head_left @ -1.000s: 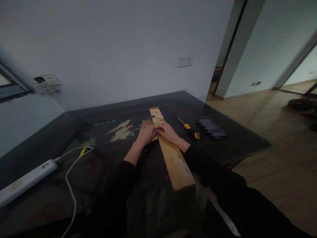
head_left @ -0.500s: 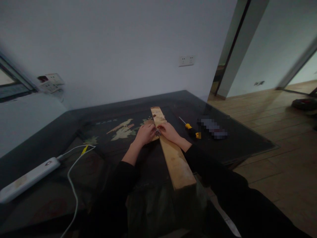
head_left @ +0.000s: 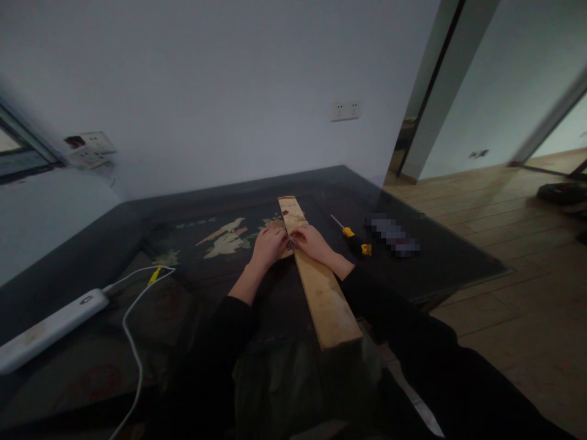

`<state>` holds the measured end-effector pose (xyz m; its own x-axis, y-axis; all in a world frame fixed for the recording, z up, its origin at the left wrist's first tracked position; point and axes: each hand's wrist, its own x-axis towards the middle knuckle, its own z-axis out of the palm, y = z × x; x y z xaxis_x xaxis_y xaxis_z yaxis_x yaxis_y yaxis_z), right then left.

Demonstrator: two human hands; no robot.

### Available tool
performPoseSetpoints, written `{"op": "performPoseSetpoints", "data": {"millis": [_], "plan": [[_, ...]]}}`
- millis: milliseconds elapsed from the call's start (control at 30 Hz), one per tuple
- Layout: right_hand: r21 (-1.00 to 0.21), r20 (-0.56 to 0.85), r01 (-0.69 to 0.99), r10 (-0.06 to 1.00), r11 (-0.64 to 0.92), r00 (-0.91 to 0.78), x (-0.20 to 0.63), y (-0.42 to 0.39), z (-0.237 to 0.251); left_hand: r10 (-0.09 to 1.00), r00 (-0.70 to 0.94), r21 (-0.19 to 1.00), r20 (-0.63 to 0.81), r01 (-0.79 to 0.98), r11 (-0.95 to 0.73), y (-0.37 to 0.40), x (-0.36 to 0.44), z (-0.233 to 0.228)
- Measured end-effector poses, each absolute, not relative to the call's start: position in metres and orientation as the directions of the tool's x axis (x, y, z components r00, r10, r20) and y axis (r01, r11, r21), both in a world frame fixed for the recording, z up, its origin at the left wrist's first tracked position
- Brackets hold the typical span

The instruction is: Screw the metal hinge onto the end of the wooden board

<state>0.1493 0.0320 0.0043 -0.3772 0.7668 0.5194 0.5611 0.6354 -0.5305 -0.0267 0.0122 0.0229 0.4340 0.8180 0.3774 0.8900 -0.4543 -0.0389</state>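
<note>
A long pale wooden plank (head_left: 323,296) lies lengthwise on the dark table, its near end reaching past the front edge. Another light wood piece (head_left: 287,252) shows beneath my left hand (head_left: 271,243), at the plank's left side. Between my fingertips is a small shiny metal piece (head_left: 291,243) at the plank's left edge; its exact kind is too small to make out. My left hand is closed, its fingertips against this piece. Resting across the plank, my right hand (head_left: 312,241) is closed too, with thumb and fingers pinched at the same metal piece.
A yellow and black screwdriver (head_left: 353,237) lies right of the plank, beside a blurred-out object (head_left: 393,234). At the left are a white power strip (head_left: 55,327) and its cable (head_left: 132,342). The black table (head_left: 458,263) stands against a wall with sockets (head_left: 346,110).
The camera view has shifted slightly. Both hands stay at the metal piece on the plank, with barely any visible finger movement.
</note>
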Motion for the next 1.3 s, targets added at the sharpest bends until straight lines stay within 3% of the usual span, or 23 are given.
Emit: {"op": "performPoseSetpoints", "data": {"millis": [333, 633, 1300], "plan": [[-0.523, 0.482, 0.589, 0.784, 0.616, -0.392, 0.15, 0.027, 0.009, 0.83, 0.371, -0.014, 0.417, 0.916, -0.402, 0.014, -0.023, 0.016], [-0.531, 0.498, 0.569, 0.774, 0.628, -0.39, 0.151, 0.029, 0.006, 0.814, 0.426, 0.101, 0.396, 0.86, -0.499, 0.017, -0.037, 0.016], [-0.514, 0.498, 0.569, 0.763, 0.642, -0.412, 0.151, 0.029, 0.007, 0.784, 0.499, 0.028, 0.37, 0.837, -0.546, 0.016, -0.04, 0.019]]}}
